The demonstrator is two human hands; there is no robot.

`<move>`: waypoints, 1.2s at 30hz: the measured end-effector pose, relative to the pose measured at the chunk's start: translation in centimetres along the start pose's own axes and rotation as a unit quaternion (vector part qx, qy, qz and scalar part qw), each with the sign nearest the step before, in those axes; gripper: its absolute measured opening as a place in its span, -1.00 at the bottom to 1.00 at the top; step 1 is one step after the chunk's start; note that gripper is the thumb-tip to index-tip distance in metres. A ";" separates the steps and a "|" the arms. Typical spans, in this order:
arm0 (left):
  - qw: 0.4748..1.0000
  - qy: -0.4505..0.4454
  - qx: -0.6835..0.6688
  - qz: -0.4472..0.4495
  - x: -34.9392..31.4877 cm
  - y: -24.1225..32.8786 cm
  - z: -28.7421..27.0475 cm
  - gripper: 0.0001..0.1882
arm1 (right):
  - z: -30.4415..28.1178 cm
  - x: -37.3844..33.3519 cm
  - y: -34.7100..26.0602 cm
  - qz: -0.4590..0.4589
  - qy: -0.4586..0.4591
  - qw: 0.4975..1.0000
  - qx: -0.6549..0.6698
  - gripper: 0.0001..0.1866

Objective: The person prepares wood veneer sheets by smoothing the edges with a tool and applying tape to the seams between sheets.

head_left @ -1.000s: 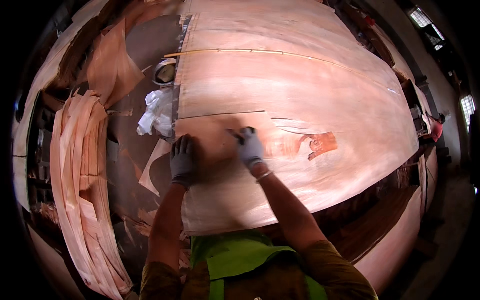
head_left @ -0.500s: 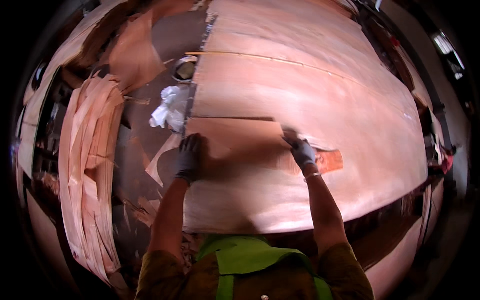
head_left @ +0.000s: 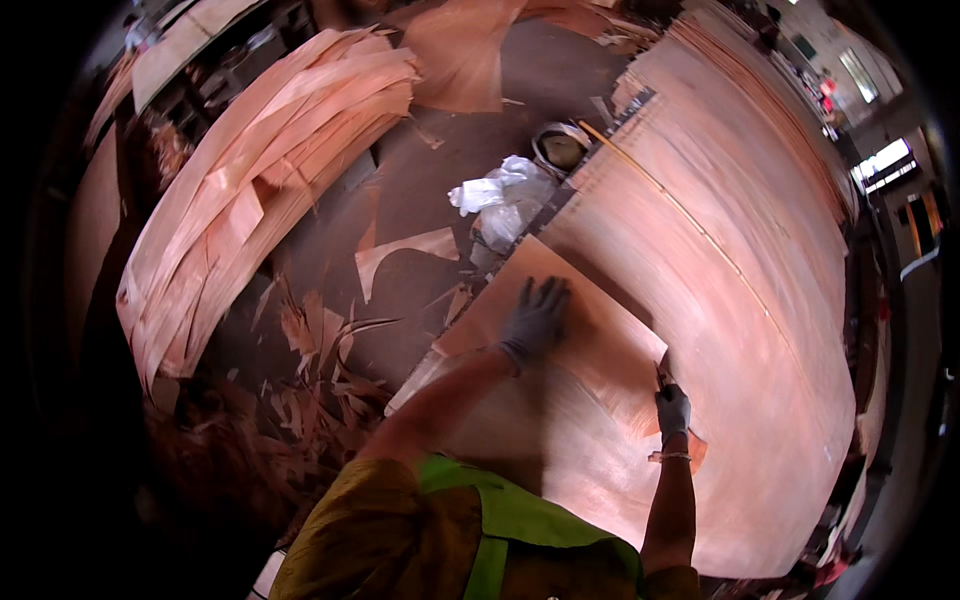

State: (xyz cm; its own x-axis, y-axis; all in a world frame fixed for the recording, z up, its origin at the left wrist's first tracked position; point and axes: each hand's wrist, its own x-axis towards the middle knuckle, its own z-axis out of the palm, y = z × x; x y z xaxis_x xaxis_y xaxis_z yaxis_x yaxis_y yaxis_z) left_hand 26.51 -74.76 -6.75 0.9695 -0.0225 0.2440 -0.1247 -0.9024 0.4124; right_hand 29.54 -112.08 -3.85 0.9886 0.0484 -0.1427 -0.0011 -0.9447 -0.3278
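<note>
My left hand (head_left: 538,318), in a grey glove, lies flat with fingers spread on a small rectangular piece of wood veneer (head_left: 590,335). That piece rests on a large pale veneer sheet (head_left: 740,420). At the piece's right corner, my gloved right hand (head_left: 673,410) is closed around a small dark, narrow tool (head_left: 661,377), its tip at the corner; its exact kind is hard to make out. Partly beneath my right wrist shows a darker orange-brown patch (head_left: 698,452) of wood.
A long thin yellow stick (head_left: 690,222) lies across the sheet. Beyond its left edge are crumpled white plastic (head_left: 505,195) and a round container (head_left: 562,147). A tall veneer stack (head_left: 250,185) stands left; scraps (head_left: 320,325) litter the floor.
My view has turned, so the sheet now slants. My left hand has moved from the veneer piece's left edge onto its surface. My right hand stays near the right corner.
</note>
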 end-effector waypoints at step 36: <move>0.998 0.000 -0.056 -0.007 1.0 1.7 3.1 -0.25 | 3.1 1.5 6.9 0.068 -0.042 0.990 0.112 -0.83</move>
State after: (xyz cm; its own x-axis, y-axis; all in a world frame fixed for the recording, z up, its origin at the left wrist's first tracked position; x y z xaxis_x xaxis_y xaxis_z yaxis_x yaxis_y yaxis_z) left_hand 27.89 -77.65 -8.48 0.9711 -0.0105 0.2386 -0.1347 -0.8490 0.5109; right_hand 30.57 -117.49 -9.23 0.9611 -0.0389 -0.2735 -0.1762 -0.8488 -0.4984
